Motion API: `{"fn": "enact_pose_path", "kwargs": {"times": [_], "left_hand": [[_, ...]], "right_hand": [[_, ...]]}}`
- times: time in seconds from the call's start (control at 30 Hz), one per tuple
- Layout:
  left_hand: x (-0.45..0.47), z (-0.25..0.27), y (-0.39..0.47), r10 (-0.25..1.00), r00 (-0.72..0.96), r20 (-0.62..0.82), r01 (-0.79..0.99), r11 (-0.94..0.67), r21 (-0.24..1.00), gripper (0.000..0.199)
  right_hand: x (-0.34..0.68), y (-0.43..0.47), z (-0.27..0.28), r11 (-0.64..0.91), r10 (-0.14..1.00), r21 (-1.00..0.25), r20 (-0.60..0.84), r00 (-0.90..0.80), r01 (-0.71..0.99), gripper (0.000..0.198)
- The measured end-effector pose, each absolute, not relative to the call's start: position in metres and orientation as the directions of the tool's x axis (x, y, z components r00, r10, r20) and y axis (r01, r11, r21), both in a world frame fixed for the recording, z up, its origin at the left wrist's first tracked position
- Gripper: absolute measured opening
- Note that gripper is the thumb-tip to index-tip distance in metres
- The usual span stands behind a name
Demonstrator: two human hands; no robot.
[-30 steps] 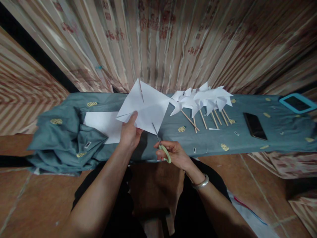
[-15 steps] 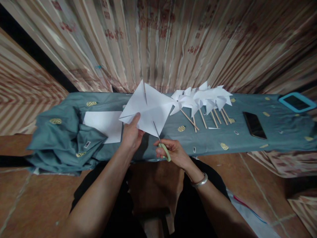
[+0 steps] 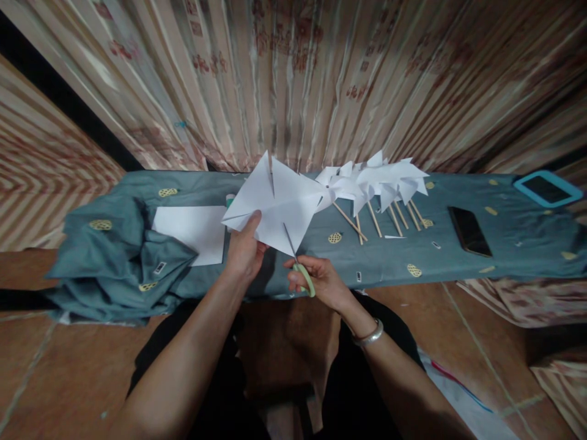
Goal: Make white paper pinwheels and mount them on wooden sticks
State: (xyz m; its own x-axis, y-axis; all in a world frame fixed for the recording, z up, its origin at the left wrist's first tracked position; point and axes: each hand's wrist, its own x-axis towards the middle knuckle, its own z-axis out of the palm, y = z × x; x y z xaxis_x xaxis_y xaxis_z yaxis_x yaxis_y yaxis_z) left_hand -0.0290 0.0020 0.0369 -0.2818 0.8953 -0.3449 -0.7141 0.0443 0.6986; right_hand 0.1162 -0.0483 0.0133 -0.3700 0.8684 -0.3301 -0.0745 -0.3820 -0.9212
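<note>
A square of white paper (image 3: 270, 205), turned cornerwise, is pinched by my left hand (image 3: 246, 247) near its lower left edge. Slits run inward from its top and left corners. In my right hand (image 3: 318, 279) are green-handled scissors (image 3: 304, 281), whose blade lies over the paper at the bottom corner. How far the blades are apart I cannot make out. Right of the sheet lie several white paper pinwheels (image 3: 373, 183) on wooden sticks (image 3: 373, 219). A pale sheet of paper (image 3: 190, 232) rests to the left, partly under bunched cloth.
A grey-green cloth (image 3: 316, 269) covers the narrow table. On its right side are a black phone (image 3: 469, 231) and a blue-framed tablet (image 3: 548, 189). A sliver of paper (image 3: 395, 237) lies near the sticks. Behind hangs a patterned curtain (image 3: 293, 85).
The held paper has shifted very slightly, and its top slit looks a little wider. A green-capped thing now shows more behind its left edge. Both hands keep nearly the same place.
</note>
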Motion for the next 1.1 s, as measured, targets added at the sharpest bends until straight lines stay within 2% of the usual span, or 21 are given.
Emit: {"fn": "enact_pose_path", "kwargs": {"times": [0.2,0.83,1.1], "left_hand": [[-0.0260,0.0352,-0.0003,0.890,-0.283,-0.356,-0.690,0.069,0.720,0.007],[-0.0265,0.0333,-0.0041,0.888,-0.253,-0.384,-0.695,0.110,0.711,0.011],[-0.0260,0.0330,-0.0039,0.896,-0.265,-0.358,-0.695,0.080,0.715,0.014]], "right_hand": [[0.1169,-0.0469,0.0110,-0.379,0.872,-0.923,-0.331,-0.362,-0.069,0.045],[0.1152,-0.0457,0.0129,-0.384,0.872,-0.919,-0.327,-0.364,-0.093,0.044],[0.1142,-0.0462,0.0137,-0.408,0.870,-0.904,-0.345,-0.352,-0.124,0.042]]}}
